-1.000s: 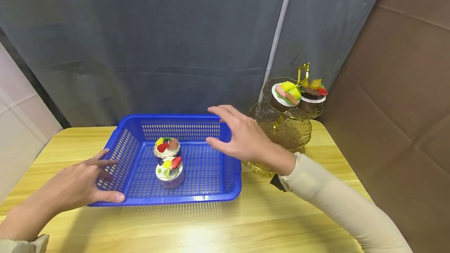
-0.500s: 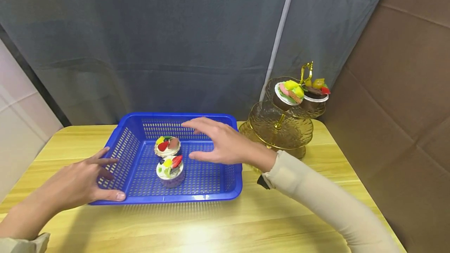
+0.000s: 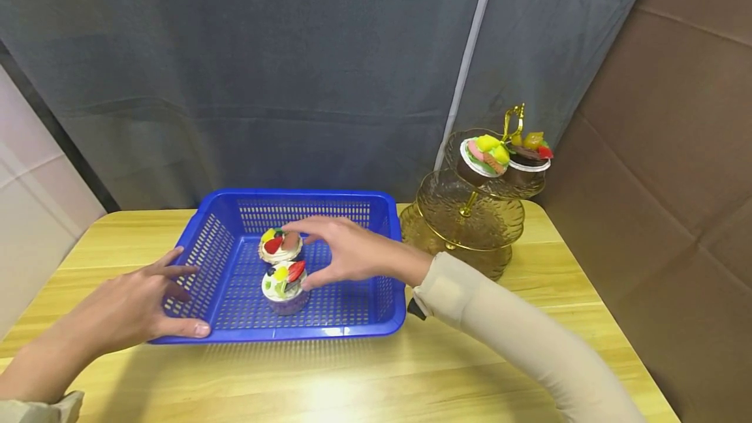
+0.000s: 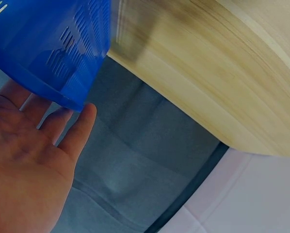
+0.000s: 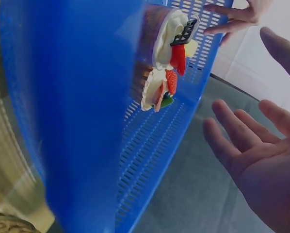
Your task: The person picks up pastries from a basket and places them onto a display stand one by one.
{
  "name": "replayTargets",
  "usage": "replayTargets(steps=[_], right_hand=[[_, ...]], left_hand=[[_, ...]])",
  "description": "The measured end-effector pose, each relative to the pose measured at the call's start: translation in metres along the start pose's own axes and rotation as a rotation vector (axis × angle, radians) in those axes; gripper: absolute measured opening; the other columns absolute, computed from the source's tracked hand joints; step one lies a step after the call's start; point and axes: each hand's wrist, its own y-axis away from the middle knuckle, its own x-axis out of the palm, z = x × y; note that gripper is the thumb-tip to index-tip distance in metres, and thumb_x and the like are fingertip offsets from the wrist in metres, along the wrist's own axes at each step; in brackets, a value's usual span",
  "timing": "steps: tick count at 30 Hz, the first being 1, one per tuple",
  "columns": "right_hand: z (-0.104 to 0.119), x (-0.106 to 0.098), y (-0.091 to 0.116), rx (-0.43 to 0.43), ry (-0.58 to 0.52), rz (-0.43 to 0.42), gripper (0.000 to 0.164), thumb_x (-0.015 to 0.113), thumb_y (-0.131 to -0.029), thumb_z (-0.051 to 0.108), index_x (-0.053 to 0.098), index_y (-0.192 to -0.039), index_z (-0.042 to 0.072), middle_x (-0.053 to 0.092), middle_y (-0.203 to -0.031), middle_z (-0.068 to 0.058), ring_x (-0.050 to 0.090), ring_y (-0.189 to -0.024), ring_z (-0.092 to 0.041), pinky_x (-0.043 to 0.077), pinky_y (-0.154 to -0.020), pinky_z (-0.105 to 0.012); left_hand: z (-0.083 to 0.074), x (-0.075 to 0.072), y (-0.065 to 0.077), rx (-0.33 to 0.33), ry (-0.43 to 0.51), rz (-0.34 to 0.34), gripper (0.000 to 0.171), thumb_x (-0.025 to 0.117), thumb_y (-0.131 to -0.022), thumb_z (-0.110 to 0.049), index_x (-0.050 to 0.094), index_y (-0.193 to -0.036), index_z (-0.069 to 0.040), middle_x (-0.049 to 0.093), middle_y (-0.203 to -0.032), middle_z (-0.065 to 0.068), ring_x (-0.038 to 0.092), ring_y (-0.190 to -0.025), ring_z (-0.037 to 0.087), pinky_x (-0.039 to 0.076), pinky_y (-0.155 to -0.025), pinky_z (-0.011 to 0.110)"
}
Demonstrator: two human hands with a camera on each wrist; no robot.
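Observation:
My left hand (image 3: 126, 312) rests at the left end of a blue plastic basket (image 3: 329, 331), its thumb on the front corner and its fingers spread over the side rim. In the left wrist view those fingers look loosely extended against the basket (image 4: 53, 77). Two fruit-topped cupcakes stand inside: a rear cupcake (image 3: 276, 248) and a front cupcake (image 3: 284, 302) in a pale purple cup. Reaching in from the right, my right hand (image 3: 352, 250) hovers over them with thumb and fingers apart. The right wrist view has nothing between the fingers of the right hand (image 5: 261, 150).
Right of the basket stands a tiered amber glass stand (image 3: 470, 227) with a gold handle. Its top tier bears a light-topped cupcake (image 3: 483, 160) and a chocolate cupcake (image 3: 527, 165). Everything sits on a wooden table (image 3: 376, 384) before a grey curtain (image 3: 294, 83).
My right hand has moved left and down from the basket's right side to above the cupcakes. The left hand has stayed on the basket's corner.

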Motion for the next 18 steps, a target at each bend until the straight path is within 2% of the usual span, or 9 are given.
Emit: replayTargets(steps=[8, 12, 15, 18], right_hand=[[-0.005, 0.001, -0.010, 0.051, -0.216, 0.084, 0.083, 0.087, -0.076, 0.018, 0.045, -0.148, 0.007, 0.057, -0.137, -0.007, 0.062, -0.120, -0.014, 0.045, -0.100, -0.024], [-0.006, -0.001, -0.013, 0.073, -0.255, 0.095, 0.083, 0.087, -0.076, 0.018, 0.046, -0.147, 0.007, 0.059, -0.135, -0.008, 0.063, -0.120, -0.017, 0.049, -0.096, -0.026], [-0.006, -0.002, -0.016, 0.083, -0.246, 0.097, 0.083, 0.088, -0.076, 0.020, 0.046, -0.148, 0.009, 0.064, -0.129, -0.003, 0.062, -0.120, -0.015, 0.046, -0.097, -0.021], [-0.007, -0.001, -0.019, 0.093, -0.233, 0.113, 0.084, 0.088, -0.076, 0.022, 0.045, -0.148, 0.009, 0.066, -0.127, -0.003, 0.061, -0.122, -0.015, 0.043, -0.098, -0.018]], left_hand=[[0.000, -0.001, 0.000, -0.008, 0.002, 0.004, 0.096, 0.079, -0.067, -0.067, 0.064, -0.123, 0.009, 0.075, -0.102, 0.010, 0.049, -0.122, 0.057, 0.048, -0.077, 0.066], [0.000, -0.001, 0.000, -0.004, 0.002, -0.001, 0.096, 0.080, -0.067, -0.067, 0.064, -0.122, 0.009, 0.075, -0.103, 0.011, 0.050, -0.121, 0.057, 0.048, -0.077, 0.066], [-0.001, -0.001, 0.000, -0.001, 0.008, -0.004, 0.096, 0.080, -0.066, -0.067, 0.064, -0.122, 0.009, 0.075, -0.101, 0.009, 0.051, -0.120, 0.056, 0.048, -0.076, 0.066], [-0.001, -0.001, 0.000, 0.000, 0.011, -0.004, 0.095, 0.080, -0.066, -0.067, 0.065, -0.121, 0.009, 0.076, -0.100, 0.008, 0.051, -0.120, 0.056, 0.048, -0.076, 0.066]])
